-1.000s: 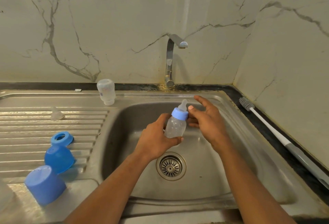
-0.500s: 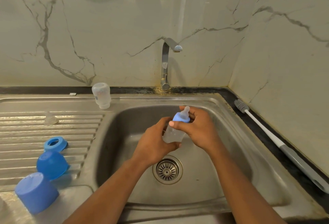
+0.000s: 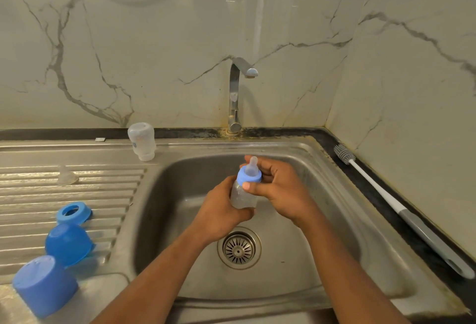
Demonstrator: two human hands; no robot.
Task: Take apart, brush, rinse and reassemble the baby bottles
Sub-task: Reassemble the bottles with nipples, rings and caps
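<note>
Baby bottle (image 3: 243,196) upright over sink (image 3: 334,220): left hand (image 3: 221,210) grips body, right hand (image 3: 278,187) pinches blue collar (image 3: 249,175).

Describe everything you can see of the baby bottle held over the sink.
The baby bottle is small, with a cloudy translucent plastic body, a blue screw ring at the neck and a pale teat standing through it, no cap on. It is held nearly upright above the sink basin. The left hand grips the body; the right hand curls round the ring, thumb in front. Whether it holds water cannot be told.
</note>
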